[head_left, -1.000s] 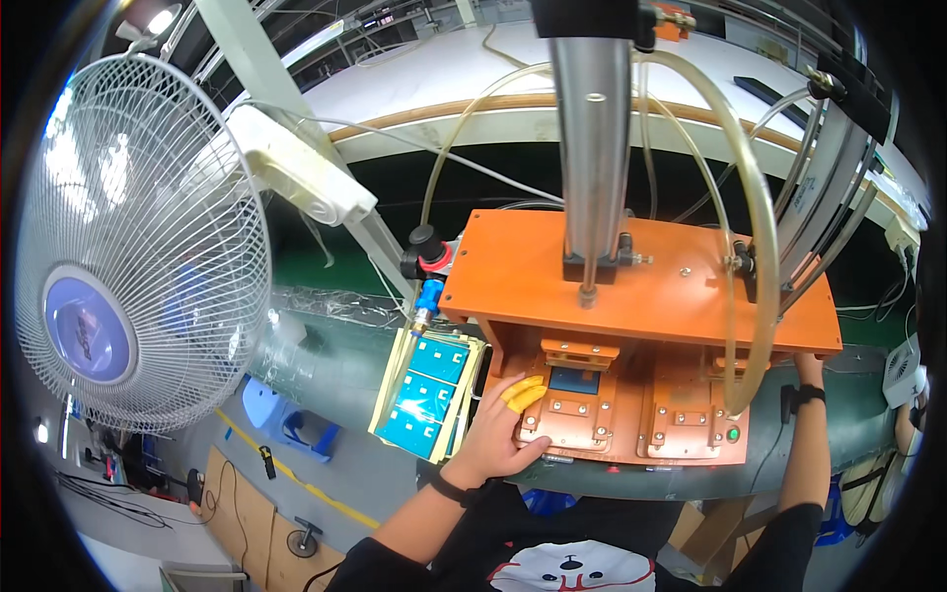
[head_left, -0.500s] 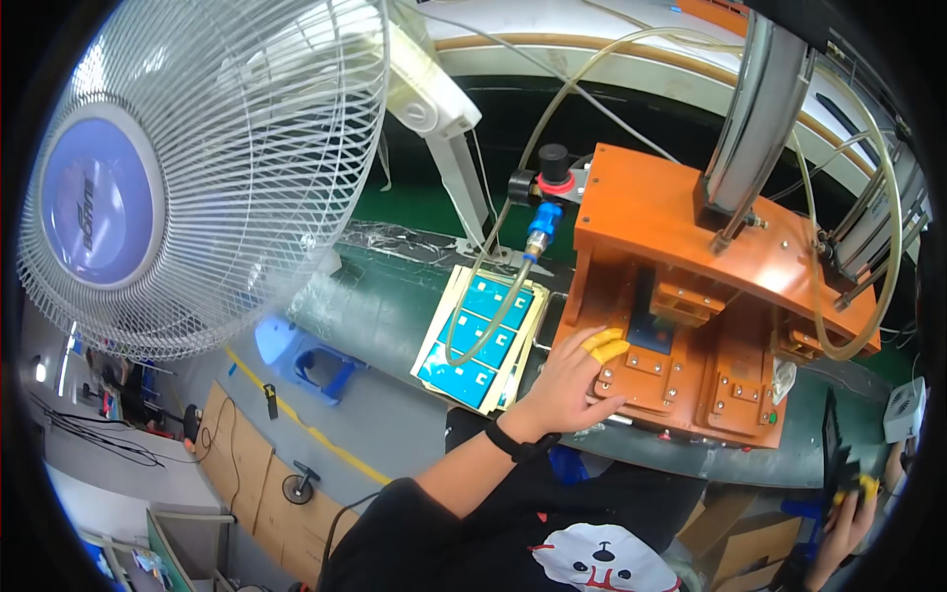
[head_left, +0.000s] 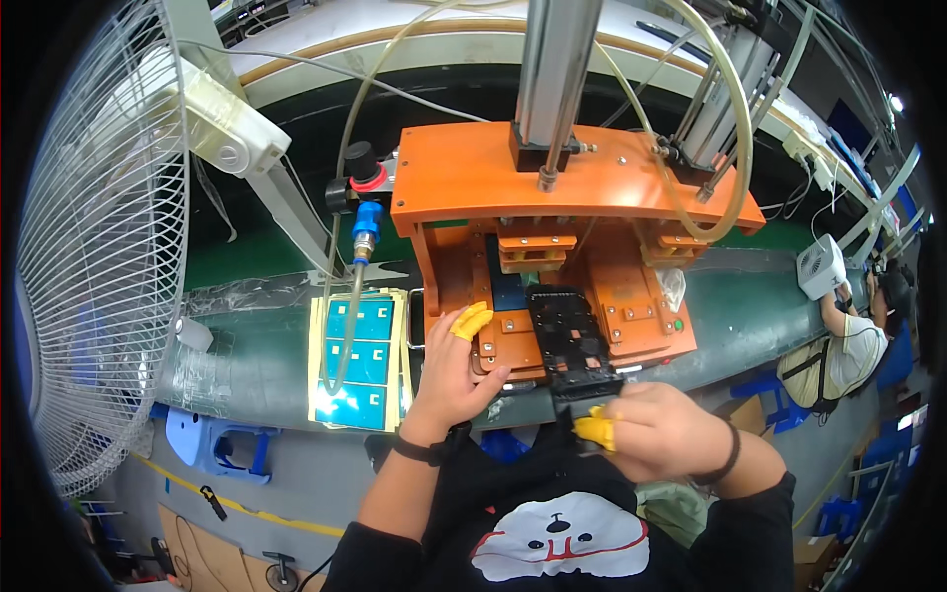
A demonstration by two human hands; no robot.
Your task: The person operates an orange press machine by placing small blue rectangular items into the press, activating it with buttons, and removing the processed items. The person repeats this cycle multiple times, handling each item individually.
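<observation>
An orange press fixture (head_left: pixel 572 178) stands before me with metal cylinders on top. My left hand (head_left: pixel 456 370) rests at the front left of its base, fingers apart, with yellow finger covers on some fingertips. Nothing shows in that hand. In my right hand (head_left: pixel 656 426), also wearing yellow finger covers, is a long black device frame (head_left: pixel 572 340) with small cutouts, gripped at its near end. The frame's far end reaches over the base, between its two raised blocks. A dark flat panel (head_left: pixel 508 283) lies in the left slot under the press head, partly hidden.
Left of the press lies a stack of blue sheets (head_left: pixel 357 360) on yellow backing, with a hose looping over it. A large fan (head_left: pixel 109 247) fills the left side. At the far right, a person (head_left: pixel 853 345) sits near a small white fan (head_left: pixel 821 266).
The view has swung to the right. My right hand has brought the black device frame from the far right to in front of the press. My left hand stays at the base.
</observation>
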